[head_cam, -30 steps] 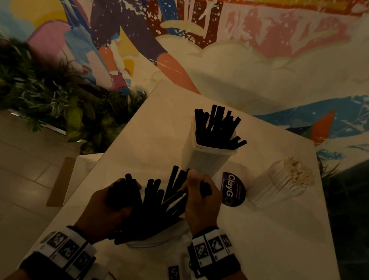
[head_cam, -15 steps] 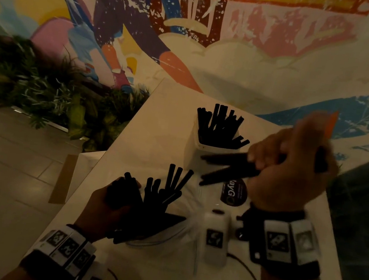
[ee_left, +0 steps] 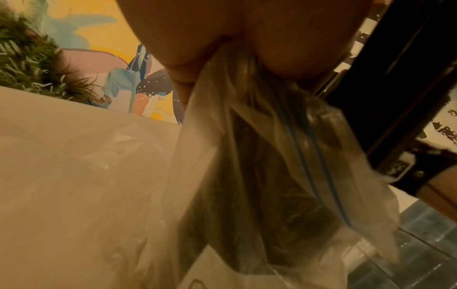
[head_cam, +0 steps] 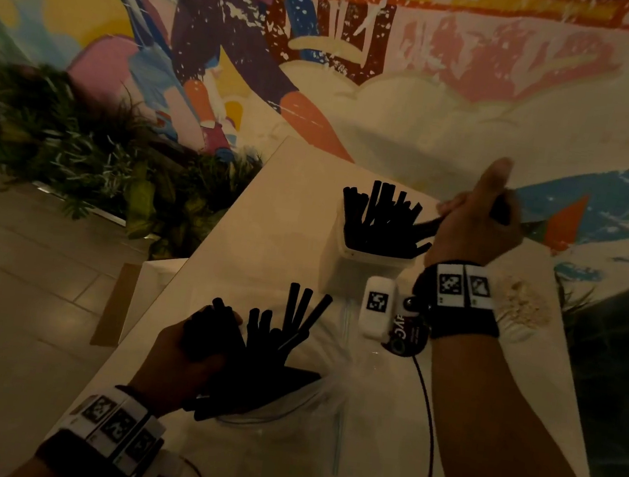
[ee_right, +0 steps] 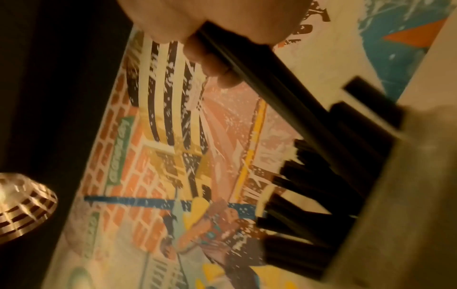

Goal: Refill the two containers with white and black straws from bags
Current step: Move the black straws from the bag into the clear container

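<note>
- Right hand raised over the far side of the pale tabletop, fingers curled round a small bunch of black straws; their free ends point down-left toward the open top of the white square plastic container.
- That container stands upright, already packed with black straws leaning at mixed angles; the hand is just beside its right edge, held straws touching or almost touching those inside, cannot tell which.
- Left hand near the table's front edge, fingers closed on the bunched neck of a clear zip-top plastic bag, blue seal line visible.
- More black straws stick up out of the bag mouth, right against the left hand.
- Bundle of white straws sits to the right, partly hidden behind the right wrist; its container not made out.
- Round black sticker on the table below the right wrist.
</note>
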